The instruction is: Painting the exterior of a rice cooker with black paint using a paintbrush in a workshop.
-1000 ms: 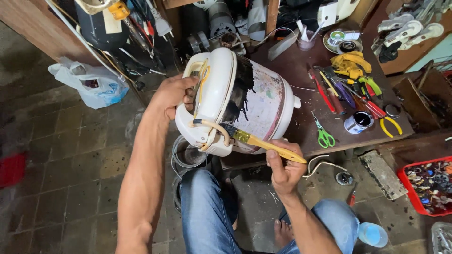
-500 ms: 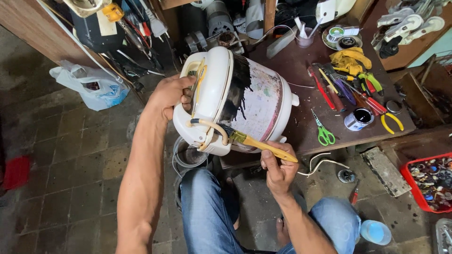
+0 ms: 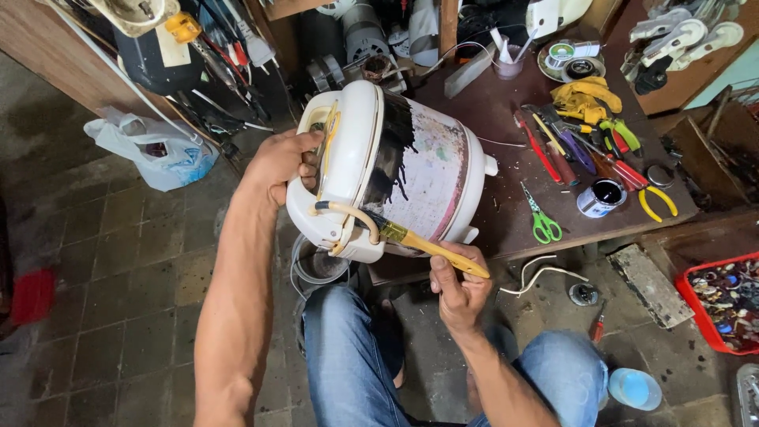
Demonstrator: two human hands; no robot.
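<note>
My left hand (image 3: 281, 164) grips the rim of the rice cooker (image 3: 395, 170), lying on its side at the table (image 3: 506, 229) edge. My right hand (image 3: 458, 285), below it, holds a paintbrush (image 3: 427, 243) against its black-painted side.

A dark brown wooden desk (image 3: 506, 221) stands over a worn tiled floor (image 3: 118, 261). On the desk lie green-handled scissors (image 3: 541, 217), a small open tin of black paint (image 3: 599, 197), yellow-handled pliers (image 3: 655, 199), a row of screwdrivers (image 3: 569, 146), yellow gloves (image 3: 583, 96) and a cup of brushes (image 3: 507, 59). On the floor sit a white plastic bag (image 3: 154, 150), a red crate of small parts (image 3: 723, 299) and a loose white cord (image 3: 538, 275).
</note>
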